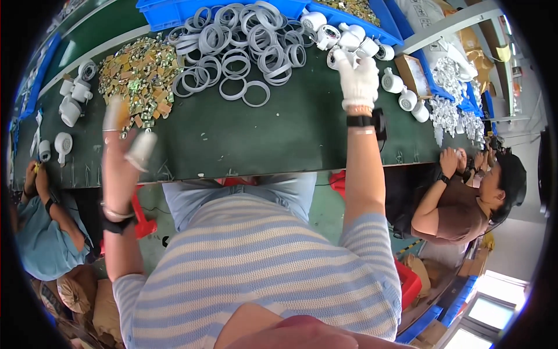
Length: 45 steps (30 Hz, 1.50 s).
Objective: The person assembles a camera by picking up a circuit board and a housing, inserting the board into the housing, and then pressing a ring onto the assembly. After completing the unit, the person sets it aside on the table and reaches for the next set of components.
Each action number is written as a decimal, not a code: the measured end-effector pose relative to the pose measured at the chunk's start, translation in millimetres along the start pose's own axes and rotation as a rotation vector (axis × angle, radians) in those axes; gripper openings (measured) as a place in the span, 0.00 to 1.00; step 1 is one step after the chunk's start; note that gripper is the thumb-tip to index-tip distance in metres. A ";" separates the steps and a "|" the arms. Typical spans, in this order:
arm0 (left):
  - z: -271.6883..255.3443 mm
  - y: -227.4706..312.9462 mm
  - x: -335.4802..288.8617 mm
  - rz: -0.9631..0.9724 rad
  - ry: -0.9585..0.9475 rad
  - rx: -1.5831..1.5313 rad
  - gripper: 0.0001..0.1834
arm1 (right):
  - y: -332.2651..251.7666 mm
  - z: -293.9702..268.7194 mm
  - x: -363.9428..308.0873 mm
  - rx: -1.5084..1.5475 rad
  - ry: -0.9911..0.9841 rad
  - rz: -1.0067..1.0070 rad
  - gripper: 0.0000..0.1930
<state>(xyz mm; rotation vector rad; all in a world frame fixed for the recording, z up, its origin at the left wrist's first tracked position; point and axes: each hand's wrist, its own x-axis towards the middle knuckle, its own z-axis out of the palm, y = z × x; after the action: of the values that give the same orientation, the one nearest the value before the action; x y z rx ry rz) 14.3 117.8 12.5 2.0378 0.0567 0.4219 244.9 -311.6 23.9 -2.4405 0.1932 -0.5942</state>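
Note:
My left hand, smeared by motion, has white finger cots on its thumb and fingers. Its thumb stands apart from the fingers, and nothing shows between them. The fingertips are over the near left edge of a heap of small circuit boards. At the right, my right hand wears a white glove and reaches out with fingers apart. Those fingertips are at a group of white plastic housings with round heads and short necks; I cannot tell whether they touch one. Between the hands, farther back, lies a pile of grey-white plastic rings.
Blue bins line the back of the green table. More white housings stand at the left. Clear plastic pieces and a cardboard box are at the right. Co-workers sit at both sides, one in a brown shirt.

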 end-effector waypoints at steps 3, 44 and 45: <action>51.3 35.0 -13.5 -0.060 -0.206 -0.095 0.48 | 16.7 28.4 12.5 -0.464 0.096 -0.083 0.36; 70.9 40.9 -14.9 -0.006 -0.742 -0.574 0.37 | -81.9 -54.9 -150.3 0.299 -0.651 -0.941 0.16; 75.2 40.6 -19.1 -0.171 -0.639 -0.772 0.36 | -78.3 -52.3 -147.8 0.417 -0.674 -0.877 0.13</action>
<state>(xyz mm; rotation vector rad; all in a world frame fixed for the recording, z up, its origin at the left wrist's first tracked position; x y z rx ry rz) 14.8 30.3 10.1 1.3041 -0.2806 -0.2989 89.4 -236.4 53.3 -2.0750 -1.1883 -0.0882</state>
